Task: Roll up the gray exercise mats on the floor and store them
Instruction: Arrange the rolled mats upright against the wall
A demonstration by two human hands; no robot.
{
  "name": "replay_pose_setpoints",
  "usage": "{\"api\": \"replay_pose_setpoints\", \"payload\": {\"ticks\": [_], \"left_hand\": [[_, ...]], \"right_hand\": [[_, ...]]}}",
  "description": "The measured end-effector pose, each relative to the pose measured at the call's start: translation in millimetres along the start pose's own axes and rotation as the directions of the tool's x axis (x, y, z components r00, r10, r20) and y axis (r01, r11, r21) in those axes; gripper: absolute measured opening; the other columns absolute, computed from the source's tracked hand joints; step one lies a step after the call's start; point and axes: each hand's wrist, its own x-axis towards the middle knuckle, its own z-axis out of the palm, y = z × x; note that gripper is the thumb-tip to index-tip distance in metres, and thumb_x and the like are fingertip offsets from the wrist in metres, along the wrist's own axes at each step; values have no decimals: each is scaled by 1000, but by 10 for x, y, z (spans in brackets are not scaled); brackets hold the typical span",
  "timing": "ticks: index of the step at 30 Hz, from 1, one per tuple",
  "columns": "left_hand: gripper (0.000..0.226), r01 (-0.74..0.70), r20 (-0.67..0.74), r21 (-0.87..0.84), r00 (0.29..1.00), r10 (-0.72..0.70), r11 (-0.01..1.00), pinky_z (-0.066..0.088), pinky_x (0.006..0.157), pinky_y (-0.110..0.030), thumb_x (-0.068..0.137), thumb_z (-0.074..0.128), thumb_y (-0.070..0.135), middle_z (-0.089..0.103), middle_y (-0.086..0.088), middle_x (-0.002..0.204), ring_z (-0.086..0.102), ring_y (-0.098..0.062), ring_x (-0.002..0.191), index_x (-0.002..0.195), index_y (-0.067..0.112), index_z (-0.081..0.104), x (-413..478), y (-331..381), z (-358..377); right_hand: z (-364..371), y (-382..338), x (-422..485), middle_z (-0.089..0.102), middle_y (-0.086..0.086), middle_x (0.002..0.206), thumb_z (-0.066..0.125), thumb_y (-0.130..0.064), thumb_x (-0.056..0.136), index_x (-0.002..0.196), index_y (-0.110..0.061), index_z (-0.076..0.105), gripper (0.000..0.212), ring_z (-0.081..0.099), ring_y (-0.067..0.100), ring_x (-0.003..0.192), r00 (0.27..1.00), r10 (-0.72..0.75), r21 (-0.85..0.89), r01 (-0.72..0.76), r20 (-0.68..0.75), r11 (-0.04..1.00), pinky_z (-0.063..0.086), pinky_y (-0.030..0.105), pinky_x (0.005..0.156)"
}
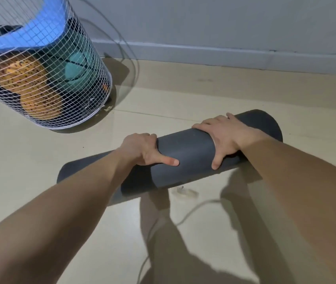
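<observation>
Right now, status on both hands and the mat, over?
Left hand and right hand grip the gray mat roll. Roll on the floor, not yet stored. Wire basket ahead-left; clear tape ring and cable beside the roll.

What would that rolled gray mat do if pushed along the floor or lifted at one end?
It would probably roll easily: the gray mat is a round tube lying on smooth floor. It may spring open if released, since the left hand and right hand both grip it. Lifted by one end, it likely sags a bit.
</observation>
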Motion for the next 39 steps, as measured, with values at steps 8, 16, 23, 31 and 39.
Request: {"api": "replay_pose_setpoints", "payload": {"ticks": [8, 16, 23, 31, 39], "left_hand": [[98, 141, -19, -34, 990, -142, 989, 45, 71, -33, 52, 46, 107, 57, 6, 80, 61, -23, 83, 97, 20, 57, -336, 540, 90], [107, 164, 127, -314, 983, -130, 935, 52, 78, -37, 49, 38, 109, 70, 0, 98, 66, -23, 87, 99, 19, 67, -324, 494, 135], [96, 118, 143, -786, 990, -7, 608, 46, 55, -13, 52, 86, 78, 70, 1, 108, 71, -2, 77, 115, 9, 62, -422, -1, 475], [74, 246, 298, -805, 954, 10, 541, 51, 59, -13, 84, 60, 74, 70, 3, 104, 67, -7, 88, 122, 11, 64, -473, 91, 628], [88, 200, 206, -809, 977, -52, 553, 51, 73, -25, 65, 71, 86, 72, -2, 106, 71, -15, 94, 105, 8, 65, -501, 95, 661]], "right_hand": [[902, -512, -692, 25, 25, 158, 74, -22, 89, 160, -13, 16, 92, 46, 46, 131, 721, 664, 599, -446, -201, 665, 46, 51, 105], [926, -971, -749, 31, 2, 166, 50, -56, 102, 165, -31, -3, 86, 45, 34, 141, 792, 594, 960, -257, 142, 114, 38, 40, 113], [1004, -902, -599, 31, -8, 162, 88, -71, 60, 160, -41, -18, 149, 44, 23, 143, 879, 447, 984, -177, 163, -11, 41, 49, 118], [1116, -970, -566, 36, -19, 145, 87, -60, 71, 164, -32, -1, 132, 47, 14, 136, 852, 510, 991, -71, 118, -112, 42, 43, 117], [1125, -1090, -582, 41, -19, 148, 84, -81, 52, 158, -49, 4, 136, 52, 18, 132, 826, 522, 972, -120, 212, -203, 47, 48, 112]]}}
